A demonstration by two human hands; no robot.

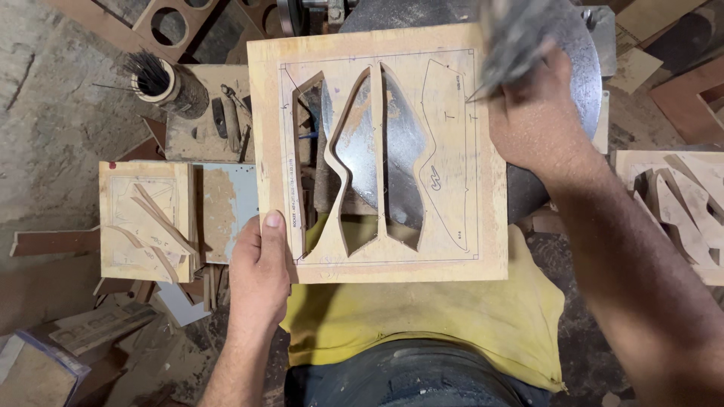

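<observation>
A person in a yellow shirt [422, 316] holds a square plywood board [381, 154] flat over a round metal machine table [584, 75], seen from above. The left hand [259, 275] grips the board's near left corner, thumb pressed on top and fingers curled beneath the edge. The right hand [537, 113] lies over the board's far right edge, closed around a blurred grey object [520, 34]; what that object is cannot be told. The board sits between the two hands, its near edge over the person's lap. Long curved shapes have been cut out of it, leaving openings through which grey metal shows, and one outlined shape on the right remains uncut, drawn in thin pencil lines with small marks.

To the left, a smaller square board [143, 222] with loose cut strips lies on the cluttered counter [226, 200], beside a pale blue-grey panel. Wood offcuts [113, 324] litter the near left. At far left stands a round holder of thin dark rods [154, 75]. At right, a stack of cut wooden pieces [679, 203] rests well apart from the right hand.
</observation>
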